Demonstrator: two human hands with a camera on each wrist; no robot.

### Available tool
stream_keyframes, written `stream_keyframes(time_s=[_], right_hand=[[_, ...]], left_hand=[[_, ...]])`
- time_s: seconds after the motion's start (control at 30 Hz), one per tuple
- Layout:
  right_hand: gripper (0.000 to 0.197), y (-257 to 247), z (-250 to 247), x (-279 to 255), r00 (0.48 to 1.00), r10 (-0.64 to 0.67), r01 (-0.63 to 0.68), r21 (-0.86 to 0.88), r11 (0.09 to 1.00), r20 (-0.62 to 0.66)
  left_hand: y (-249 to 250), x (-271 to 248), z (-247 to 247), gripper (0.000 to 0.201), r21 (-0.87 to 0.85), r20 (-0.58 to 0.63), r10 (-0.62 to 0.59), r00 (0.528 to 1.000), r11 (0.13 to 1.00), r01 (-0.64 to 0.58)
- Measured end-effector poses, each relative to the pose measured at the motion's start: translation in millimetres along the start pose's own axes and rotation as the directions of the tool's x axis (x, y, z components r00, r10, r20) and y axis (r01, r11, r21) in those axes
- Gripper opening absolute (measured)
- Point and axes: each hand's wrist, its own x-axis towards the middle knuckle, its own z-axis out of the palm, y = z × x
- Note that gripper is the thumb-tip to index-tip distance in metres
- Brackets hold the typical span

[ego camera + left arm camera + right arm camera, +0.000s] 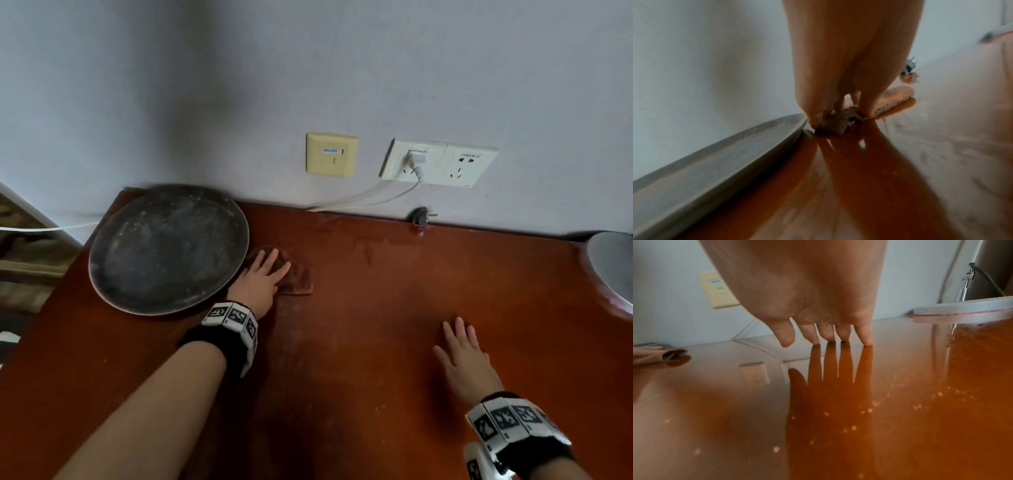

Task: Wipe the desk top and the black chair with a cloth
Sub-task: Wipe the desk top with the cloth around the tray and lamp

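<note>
1. Nearest my head camera are my own forearms over the glossy reddish-brown wooden desk top [359, 308]. My right hand [462, 359] lies with straight, slightly spread fingers, the fingertips [844, 338] touching the wood and holding nothing.
2. The small brown folded cloth [296, 279] lies flat on the desk's left-rear part, just beside the rim of the round dark metal tray [168, 250]. My left hand [262, 279] presses it down with extended fingers; in the left wrist view the near cloth edge is bunched under the fingertips [867, 107].
3. I judge the cloth soft, light and limp, so it will ruck up if I push from one edge. A flat palm over its middle should keep it spread; the polished top looks slick, so it should slide easily.
4. Outward: the tray blocks wiping to the left; a loose dark plug [419, 216] rests at the wall edge; a round grey lamp base [613, 267] sits far right.
5. The black chair is out of view.
</note>
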Motion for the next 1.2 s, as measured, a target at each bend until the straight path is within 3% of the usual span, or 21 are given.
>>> stream_keyframes(time_s=[0.17, 0.2, 0.27, 0.37, 0.47, 0.63, 0.7, 0.77, 0.8, 0.9, 1.0, 1.07, 1.2], right_hand=[[0.060, -1.7, 4.5, -0.1, 1.000, 0.003, -0.003, -0.043, 0.999, 0.007], [0.061, -0.2, 3.9, -0.8, 1.000, 0.002, -0.002, -0.057, 0.998, 0.010], [0.062, 1.4, 3.7, -2.2, 1.000, -0.006, 0.007, -0.077, 0.997, 0.015], [0.063, -0.3, 5.1, -4.6, 1.000, -0.011, 0.012, -0.101, 0.995, 0.014], [0.063, -3.7, 4.8, -6.8, 1.000, -0.006, 0.007, -0.092, 0.996, 0.007], [0.059, -19.2, 7.4, -21.3, 0.998, -0.049, 0.049, -0.008, 0.999, 0.049], [0.059, -23.9, 11.7, -29.0, 0.996, -0.072, 0.072, 0.003, 0.997, 0.045], [0.057, -25.1, 14.3, -36.1, 0.995, -0.089, 0.089, 0.017, 0.996, 0.037], [0.056, -24.0, 14.5, -40.3, 0.994, -0.099, 0.098, 0.038, 0.994, 0.036], [0.052, -19.3, 16.5, -57.5, 0.991, -0.134, 0.129, 0.119, 0.984, 0.028], [0.051, -16.2, 28.7, -82.6, 0.982, -0.182, 0.174, 0.129, 0.976, 0.055], [0.050, -15.3, 38.2, -96.5, 0.971, -0.231, 0.220, 0.133, 0.966, 0.068], [0.049, -16.2, 54.4, -121.5, 0.962, -0.268, 0.254, 0.194, 0.948, 0.050]], left_hand=[[16.6, -8.8, 7.7, 0.060, -0.130, -0.040, -0.066, 0.997, 0.990, 0.060], [15.9, -23.9, 16.9, 0.060, -0.141, -0.039, -0.040, 0.998, 0.989, 0.034], [7.8, -69.5, 42.7, 0.062, -0.107, -0.155, 0.060, 0.986, 0.991, -0.077], [-7.1, -133.2, 67.8, 0.061, -0.171, -0.208, 0.040, 0.977, 0.982, -0.076], [-16.1, -115.6, 53.1, 0.056, -0.237, -0.063, -0.029, 0.998, 0.971, 0.013], [-0.6, -48.5, 17.2, 0.058, -0.119, -0.010, -0.023, 1.000, 0.993, 0.022], [17.0, -57.9, 25.9, 0.060, -0.066, -0.019, 0.030, 0.999, 0.997, -0.031], [43.5, -85.8, 43.1, 0.061, -0.012, -0.131, 0.196, 0.972, 0.980, -0.199], [58.4, -102.5, 55.7, 0.062, 0.018, -0.132, 0.287, 0.949, 0.958, -0.287], [98.9, -152.0, 94.2, 0.062, 0.011, 0.065, 0.439, 0.896, 0.898, -0.440], [126.3, -165.3, 94.8, 0.058, -0.022, 0.125, 0.526, 0.841, 0.849, -0.527], [129.0, -158.1, 78.8, 0.058, -0.076, 0.012, 0.579, 0.815, 0.813, -0.577], [121.9, -144.3, 61.2, 0.054, -0.276, 0.002, 0.512, 0.859, 0.826, -0.492]])
